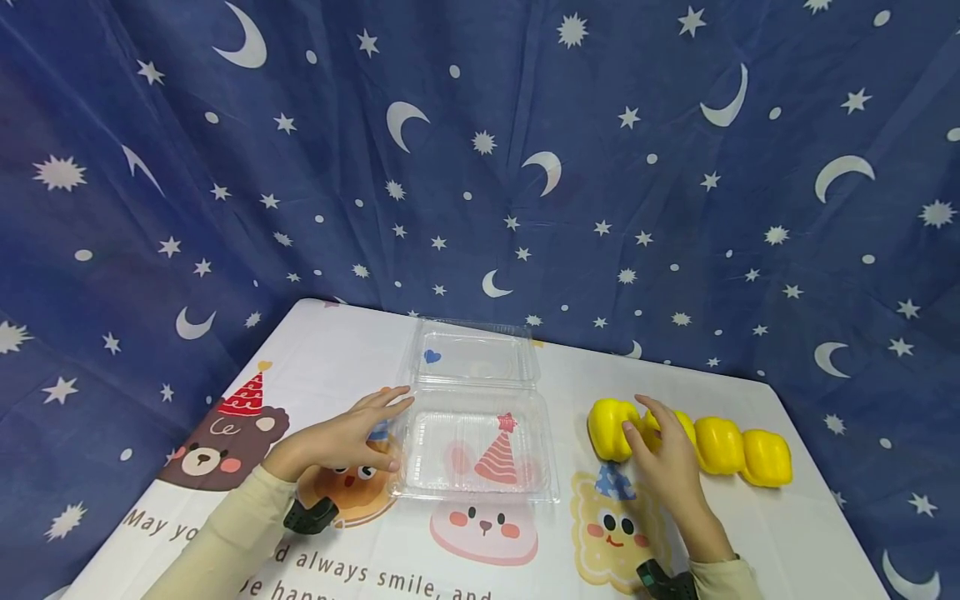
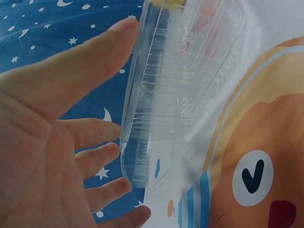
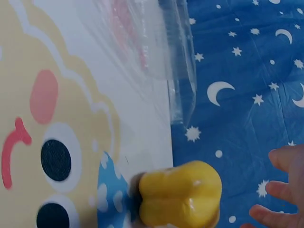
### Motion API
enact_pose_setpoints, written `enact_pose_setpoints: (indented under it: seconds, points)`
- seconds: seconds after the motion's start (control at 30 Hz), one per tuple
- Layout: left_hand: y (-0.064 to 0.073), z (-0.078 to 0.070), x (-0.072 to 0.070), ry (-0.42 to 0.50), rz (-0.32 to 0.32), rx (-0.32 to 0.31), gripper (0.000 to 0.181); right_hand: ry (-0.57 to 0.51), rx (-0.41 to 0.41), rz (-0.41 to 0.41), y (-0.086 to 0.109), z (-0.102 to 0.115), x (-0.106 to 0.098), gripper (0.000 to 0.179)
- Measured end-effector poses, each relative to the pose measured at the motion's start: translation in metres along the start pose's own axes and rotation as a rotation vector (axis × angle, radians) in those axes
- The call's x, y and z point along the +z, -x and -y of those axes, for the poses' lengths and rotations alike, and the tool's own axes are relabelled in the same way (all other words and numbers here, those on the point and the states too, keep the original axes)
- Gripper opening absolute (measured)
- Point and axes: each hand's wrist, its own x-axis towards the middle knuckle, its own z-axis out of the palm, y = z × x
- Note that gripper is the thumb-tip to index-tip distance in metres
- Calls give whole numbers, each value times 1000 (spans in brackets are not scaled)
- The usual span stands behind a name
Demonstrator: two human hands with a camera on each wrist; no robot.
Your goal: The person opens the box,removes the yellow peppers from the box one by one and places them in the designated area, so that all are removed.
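Observation:
A clear plastic clamshell box lies with its lid folded back on the table. My left hand is at its left edge, fingers spread and thumb near the wall; in the left wrist view the fingertips come right up to the rim. On the right, several yellow bell peppers stand in a row. My right hand is over the leftmost peppers, partly hiding the second one, with its fingers loosely spread. The leftmost pepper shows beside the thumb. In the right wrist view a pepper sits apart from the fingertips.
Two more peppers, a nearer one and an end one, stand right of my right hand. A white tablecloth with cartoon prints covers the table. Behind it hangs a blue curtain with moons and stars.

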Motion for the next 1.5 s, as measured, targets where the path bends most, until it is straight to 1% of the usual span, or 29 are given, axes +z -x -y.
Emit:
enact_pose_setpoints:
  seconds: [0.27, 0.53, 0.73, 0.97, 1.1, 1.33, 1.43, 1.5]
  points:
    - [0, -1, 0, -8, -4, -2, 95, -15, -10, 46, 0, 7, 14, 45]
    - [1, -3, -2, -17, -2, -5, 96, -24, -49, 65, 2, 13, 25, 45]
    - [2, -3, -4, -7, -1, -18, 98, -15, -110, 54, 2, 19, 32, 46]
    - [3, -1, -6, -14, -10, -9, 98, -14, -133, 60, 0, 23, 34, 47]
    - [2, -2, -7, -32, -34, -1, 93, -20, -141, 63, -2, 26, 34, 47]
    - [1, -5, -8, -41, -104, 18, 82, -32, -147, 86, -4, 32, 37, 47]
    - [0, -5, -8, -54, -133, 35, 77, -36, -150, 95, -5, 34, 38, 47]
    - [-1, -5, -7, -53, -146, 34, 74, -38, -146, 103, -6, 35, 39, 48]
